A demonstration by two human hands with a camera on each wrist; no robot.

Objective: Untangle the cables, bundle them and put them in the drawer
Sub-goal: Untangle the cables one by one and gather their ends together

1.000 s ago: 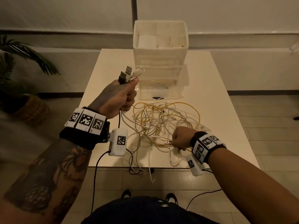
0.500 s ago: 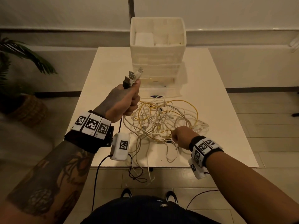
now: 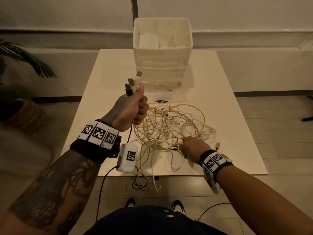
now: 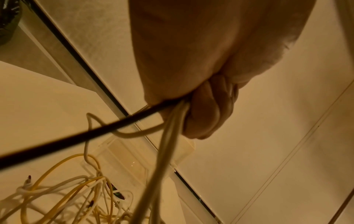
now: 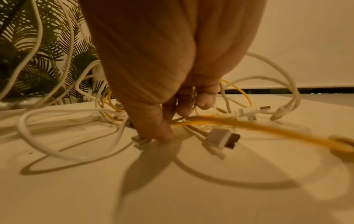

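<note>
My left hand point(image 3: 133, 109) is raised above the white table point(image 3: 110, 73) and grips several cable ends; their USB plugs point(image 3: 133, 82) stick up from the fist. In the left wrist view a black cable point(image 4: 76, 141) and white cables point(image 4: 166, 144) run down out of that hand point(image 4: 201, 118). A tangle of white and yellow cables point(image 3: 172, 126) lies mid-table. My right hand point(image 3: 191, 145) reaches into its near edge, thumb and fingers pinching strands there point(image 5: 168, 121). A small white plug point(image 5: 140, 141) lies by the thumb. The drawer unit point(image 3: 162, 39) stands behind, its bottom drawer point(image 3: 171, 95) pulled out.
Several cable loops hang over the table's near edge point(image 3: 144, 182). A loose USB plug point(image 5: 222, 138) and a yellow cable end point(image 3: 217, 145) lie right of my right hand. A potted palm point(image 3: 25, 56) stands on the floor to the left.
A yellow cable end has come out of the tangle and now lies right of my right hand. My left hand still holds the plugs up; the tangle has shifted slightly.
</note>
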